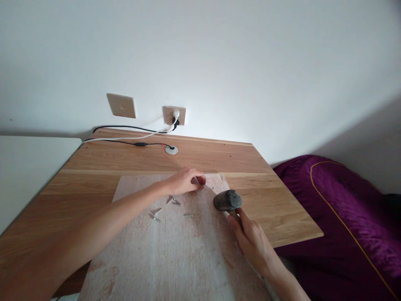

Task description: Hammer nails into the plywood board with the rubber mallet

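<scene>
My right hand (253, 242) is wrapped around the handle of a rubber mallet (228, 200). The mallet's dark, worn head is over the right side of a whitish, scuffed wooden board (150, 259). Near the board's far edge, my left hand (188, 180) has its thumb and fingertips pinched together close to the surface. Whatever sits between those fingertips is too small to make out. One small nail (212, 189) shows just right of the left hand. Several loose silvery nails (188, 215) lie on the board below that hand.
Beneath the board is a wooden tabletop (282, 209) against a white wall. Cables (125, 138) run across its back to a wall socket (174, 115) and a round grommet (171, 149). A white panel (34, 171) borders the left; purple fabric (338, 217) lies right.
</scene>
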Action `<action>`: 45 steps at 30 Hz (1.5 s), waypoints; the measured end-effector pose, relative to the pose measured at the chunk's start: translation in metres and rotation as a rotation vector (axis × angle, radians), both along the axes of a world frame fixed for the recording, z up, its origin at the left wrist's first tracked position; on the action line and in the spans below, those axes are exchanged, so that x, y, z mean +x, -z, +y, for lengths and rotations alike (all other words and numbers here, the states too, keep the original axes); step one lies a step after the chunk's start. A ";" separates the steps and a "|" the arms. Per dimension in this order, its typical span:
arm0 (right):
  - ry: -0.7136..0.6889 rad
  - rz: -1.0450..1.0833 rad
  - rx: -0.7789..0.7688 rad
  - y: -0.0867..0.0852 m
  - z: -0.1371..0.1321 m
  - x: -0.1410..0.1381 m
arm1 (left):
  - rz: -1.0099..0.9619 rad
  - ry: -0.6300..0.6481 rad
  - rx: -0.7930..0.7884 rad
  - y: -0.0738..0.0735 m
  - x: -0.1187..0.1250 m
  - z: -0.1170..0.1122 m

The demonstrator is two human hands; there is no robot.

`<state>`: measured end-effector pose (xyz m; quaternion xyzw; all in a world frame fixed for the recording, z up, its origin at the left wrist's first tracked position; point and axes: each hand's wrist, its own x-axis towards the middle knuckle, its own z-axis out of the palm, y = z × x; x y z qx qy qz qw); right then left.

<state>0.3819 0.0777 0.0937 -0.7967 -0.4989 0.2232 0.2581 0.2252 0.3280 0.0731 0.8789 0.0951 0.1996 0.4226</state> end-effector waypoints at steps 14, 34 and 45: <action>-0.024 -0.045 -0.003 -0.009 0.002 -0.003 | 0.002 0.001 0.208 0.007 0.002 -0.003; -0.084 0.070 0.014 -0.034 0.029 -0.009 | -0.022 -0.063 -0.009 0.014 0.002 -0.009; -0.150 -0.103 0.082 -0.034 0.053 -0.018 | -0.106 -0.023 0.020 0.013 0.000 -0.006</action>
